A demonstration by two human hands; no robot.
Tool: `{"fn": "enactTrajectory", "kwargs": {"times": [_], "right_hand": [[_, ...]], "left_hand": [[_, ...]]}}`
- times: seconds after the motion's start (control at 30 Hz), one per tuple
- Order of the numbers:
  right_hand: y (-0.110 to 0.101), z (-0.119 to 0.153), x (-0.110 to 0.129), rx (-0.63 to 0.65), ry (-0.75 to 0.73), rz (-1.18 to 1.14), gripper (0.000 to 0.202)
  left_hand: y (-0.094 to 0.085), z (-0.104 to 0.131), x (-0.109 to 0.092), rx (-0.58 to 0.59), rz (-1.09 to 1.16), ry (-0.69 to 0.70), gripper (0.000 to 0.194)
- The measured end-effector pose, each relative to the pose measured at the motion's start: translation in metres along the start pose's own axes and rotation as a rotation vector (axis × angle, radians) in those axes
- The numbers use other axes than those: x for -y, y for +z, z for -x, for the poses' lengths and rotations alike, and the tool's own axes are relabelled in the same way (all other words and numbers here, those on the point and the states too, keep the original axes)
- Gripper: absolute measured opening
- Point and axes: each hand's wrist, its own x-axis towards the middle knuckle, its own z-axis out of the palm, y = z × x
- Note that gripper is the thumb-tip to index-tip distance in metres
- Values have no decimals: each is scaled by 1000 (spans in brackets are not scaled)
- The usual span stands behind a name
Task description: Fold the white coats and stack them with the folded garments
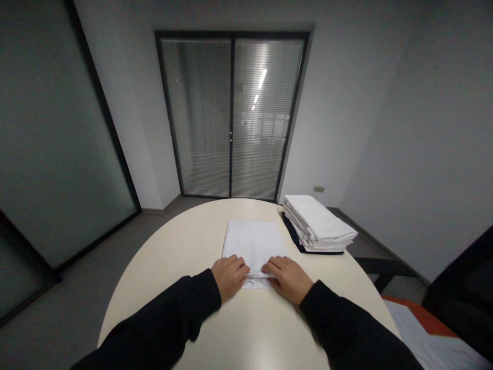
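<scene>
A white cloth (254,241), folded into a rough rectangle, lies flat on the round table in front of me. My left hand (230,276) is at its near left corner, fingers curled over the top and thumb low by the edge. On the near right corner, my right hand (288,277) pinches the cloth in a similar way, fingers above and thumb beneath. Between the hands, the near edge shows a turned fold with a slightly wrinkled strip below it. The undersides of the fingers are hidden.
A stack of folded white cloths (319,223) rests on a dark folded piece (291,232) at the table's back right. Beside the pale round table (173,246) stands a dark chair (462,288), with papers (419,334) and something orange (427,316) on it.
</scene>
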Motion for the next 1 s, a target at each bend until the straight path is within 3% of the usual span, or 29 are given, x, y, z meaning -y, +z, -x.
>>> {"fn": "enactTrajectory", "kwargs": {"times": [0.07, 0.2, 0.43, 0.7, 1.0], "right_hand": [[-1, -1, 0, 17, 18, 9, 28], [-4, -1, 1, 46, 2, 6, 34], [-13, 8, -2, 83, -109, -154, 42], [-18, 15, -8, 140, -28, -218, 44], [-18, 21, -13, 192, 92, -230, 40]], "left_hand": [[3, -2, 0, -11, -49, 11, 2], [7, -2, 1, -79, -117, 86, 9], [0, 2, 9, 34, -31, 207, 4], [-6, 7, 19, 97, 54, 275, 18], [-9, 12, 22, 131, 126, 253, 39]]}}
